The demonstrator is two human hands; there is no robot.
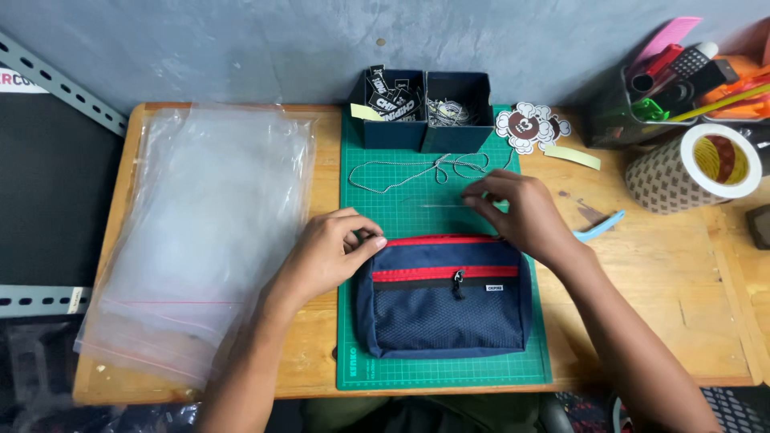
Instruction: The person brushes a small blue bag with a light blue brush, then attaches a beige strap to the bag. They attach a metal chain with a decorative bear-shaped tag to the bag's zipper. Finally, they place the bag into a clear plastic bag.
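- Nearest me, the pouch (443,301) lies on the green mat (401,210); I judge it soft and light.
- My left hand (325,255) pinches its top-left corner.
- My right hand (521,210) pinches something thin just beyond its top edge, which is the best place to take hold.

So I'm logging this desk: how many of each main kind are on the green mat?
Pouch, navy with red trim: 1
Dark blue boxes: 2
Bead chain: 1
Total: 4
The left hand and right hand touch the pouch's top edge.

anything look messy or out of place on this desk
Mostly tidy. The ball chain lies in a loose tangle on the green mat, and the stack of plastic bags hangs over the table's front-left edge.
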